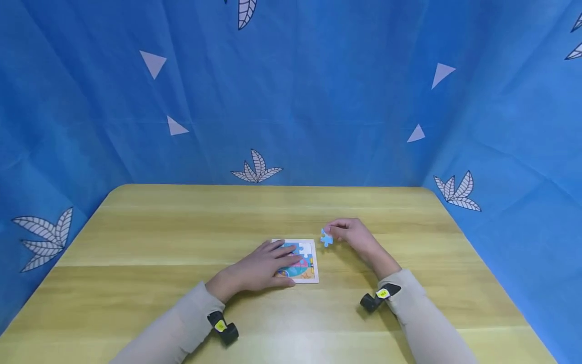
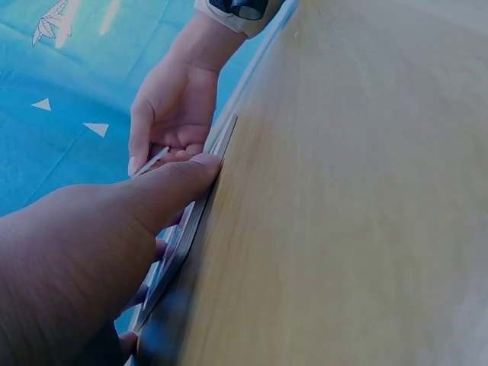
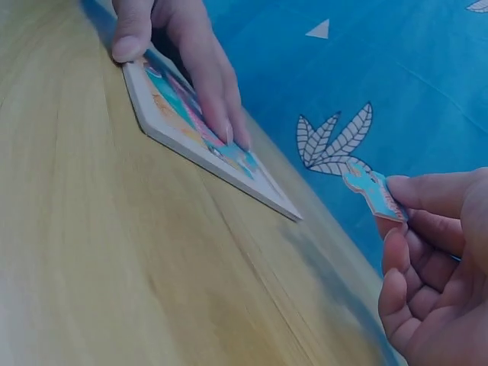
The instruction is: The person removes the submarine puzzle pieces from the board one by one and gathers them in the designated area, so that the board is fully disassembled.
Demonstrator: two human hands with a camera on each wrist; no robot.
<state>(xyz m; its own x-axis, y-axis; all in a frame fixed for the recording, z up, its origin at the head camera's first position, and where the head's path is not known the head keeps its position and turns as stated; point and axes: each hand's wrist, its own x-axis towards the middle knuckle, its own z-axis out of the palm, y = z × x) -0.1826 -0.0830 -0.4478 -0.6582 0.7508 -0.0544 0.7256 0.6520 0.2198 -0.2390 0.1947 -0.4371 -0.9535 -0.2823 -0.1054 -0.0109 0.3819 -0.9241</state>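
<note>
- The left hand (image 1: pixel 262 265) lay across the left part of the framed puzzle (image 1: pixel 316 263), its fingers spread and nearly straight.
- The right hand (image 1: pixel 357 237) pinched a blue puzzle piece (image 1: pixel 326 240) above the table (image 1: pixel 182 222), just right of the puzzle's far right corner.
- A patterned blue curtain (image 1: pixel 291 101) hung behind the table's far edge.
</note>
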